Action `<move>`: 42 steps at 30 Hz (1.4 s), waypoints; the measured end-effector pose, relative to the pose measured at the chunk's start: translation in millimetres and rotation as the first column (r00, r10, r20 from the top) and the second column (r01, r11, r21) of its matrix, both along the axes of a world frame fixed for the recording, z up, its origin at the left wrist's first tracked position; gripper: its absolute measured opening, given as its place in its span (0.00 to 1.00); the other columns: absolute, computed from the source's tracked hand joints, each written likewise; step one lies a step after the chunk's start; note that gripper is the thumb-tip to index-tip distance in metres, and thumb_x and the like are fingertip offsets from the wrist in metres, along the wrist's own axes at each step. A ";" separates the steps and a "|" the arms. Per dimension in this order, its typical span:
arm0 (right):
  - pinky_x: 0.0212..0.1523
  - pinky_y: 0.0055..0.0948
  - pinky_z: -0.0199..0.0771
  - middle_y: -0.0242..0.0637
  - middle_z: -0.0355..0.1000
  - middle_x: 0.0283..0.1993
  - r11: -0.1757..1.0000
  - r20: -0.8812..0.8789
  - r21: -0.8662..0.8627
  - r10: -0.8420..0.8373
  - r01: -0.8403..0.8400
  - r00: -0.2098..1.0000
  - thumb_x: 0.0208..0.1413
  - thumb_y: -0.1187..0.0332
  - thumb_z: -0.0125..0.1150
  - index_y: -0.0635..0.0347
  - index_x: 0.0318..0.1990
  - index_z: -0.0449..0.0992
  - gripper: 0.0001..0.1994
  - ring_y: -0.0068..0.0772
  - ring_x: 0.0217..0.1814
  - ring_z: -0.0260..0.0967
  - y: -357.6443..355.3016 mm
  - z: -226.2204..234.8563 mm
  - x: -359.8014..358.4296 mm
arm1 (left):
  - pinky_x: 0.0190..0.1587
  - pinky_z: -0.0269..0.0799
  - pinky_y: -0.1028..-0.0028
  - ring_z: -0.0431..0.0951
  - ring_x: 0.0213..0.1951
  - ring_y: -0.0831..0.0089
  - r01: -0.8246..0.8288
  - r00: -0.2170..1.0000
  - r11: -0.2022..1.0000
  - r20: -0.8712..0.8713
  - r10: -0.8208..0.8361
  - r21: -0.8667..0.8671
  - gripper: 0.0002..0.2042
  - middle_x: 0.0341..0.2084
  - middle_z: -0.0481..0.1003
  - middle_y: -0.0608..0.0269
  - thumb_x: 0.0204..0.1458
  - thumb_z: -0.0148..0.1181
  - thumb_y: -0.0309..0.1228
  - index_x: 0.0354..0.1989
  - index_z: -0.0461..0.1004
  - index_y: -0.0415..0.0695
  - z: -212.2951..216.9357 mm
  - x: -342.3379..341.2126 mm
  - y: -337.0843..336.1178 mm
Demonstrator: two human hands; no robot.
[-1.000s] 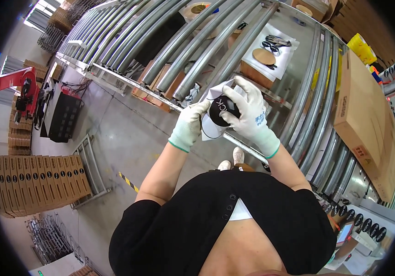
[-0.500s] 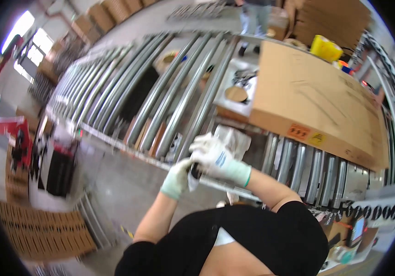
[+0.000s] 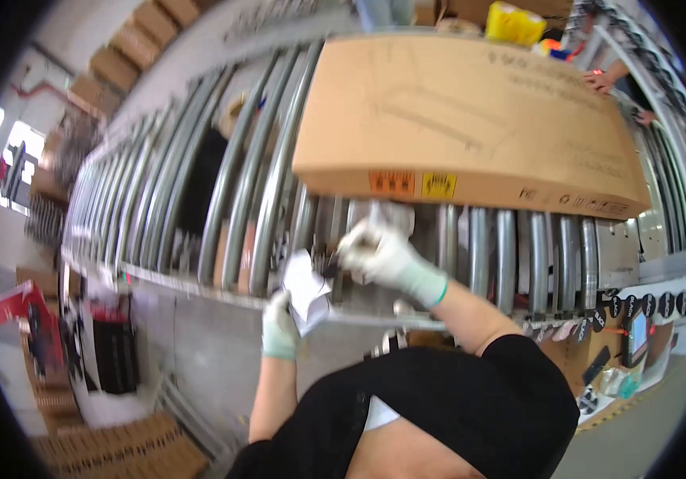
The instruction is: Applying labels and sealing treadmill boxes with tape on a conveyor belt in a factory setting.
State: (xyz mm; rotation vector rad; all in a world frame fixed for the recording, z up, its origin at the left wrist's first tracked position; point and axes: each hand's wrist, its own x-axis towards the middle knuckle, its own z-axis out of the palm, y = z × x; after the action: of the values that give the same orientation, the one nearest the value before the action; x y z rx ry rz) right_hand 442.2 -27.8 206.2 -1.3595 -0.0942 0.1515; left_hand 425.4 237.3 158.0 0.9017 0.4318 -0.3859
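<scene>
Head view: left hand (image 3: 280,329) holds white wrapper (image 3: 304,289).

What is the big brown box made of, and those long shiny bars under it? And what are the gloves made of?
The big flat brown box looks like matte cardboard, with a dull tan face and folded edges. The long grey roller bars seem to be bare metal, since they gleam along their length. The white gloves on the left hand and right hand look like knitted fabric, possibly coated; blur leaves that open.
</scene>
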 end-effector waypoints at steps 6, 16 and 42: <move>0.41 0.20 0.69 0.30 0.71 0.36 0.973 -0.350 -0.132 0.132 -0.188 0.928 0.48 0.73 0.69 0.61 0.40 0.69 0.15 0.21 0.38 0.69 -36.0 -116.3 28.9 | 0.52 0.72 0.63 0.77 0.46 0.64 -0.110 0.977 0.988 -0.172 0.128 0.106 0.16 0.44 0.77 0.53 0.60 0.49 0.34 0.50 0.71 0.34 3.2 -20.5 49.2; 0.44 0.29 0.68 0.37 0.70 0.38 0.851 -0.577 -0.263 0.238 -0.454 0.781 0.38 0.68 0.76 0.65 0.42 0.70 0.24 0.28 0.41 0.66 13.5 -261.3 8.4 | 0.45 0.77 0.69 0.79 0.41 0.68 -0.151 0.894 0.921 -0.348 0.282 0.358 0.15 0.40 0.78 0.57 0.60 0.50 0.34 0.46 0.72 0.35 -6.6 -60.3 51.6; 0.56 0.37 0.71 0.53 0.73 0.51 0.806 -0.359 -0.405 0.294 -0.431 0.886 0.31 0.62 0.79 0.74 0.58 0.65 0.44 0.44 0.53 0.72 33.7 -259.4 11.8 | 0.40 0.74 0.73 0.77 0.35 0.75 -0.339 0.911 0.795 -0.036 0.411 0.503 0.11 0.34 0.78 0.62 0.57 0.56 0.31 0.40 0.76 0.35 16.7 -1.2 80.8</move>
State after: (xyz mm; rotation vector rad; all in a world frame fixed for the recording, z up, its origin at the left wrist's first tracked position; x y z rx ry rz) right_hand 454.1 5.9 -53.2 -1.7884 -0.0841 0.7381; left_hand 424.2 318.1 174.8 1.2516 0.8543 0.0394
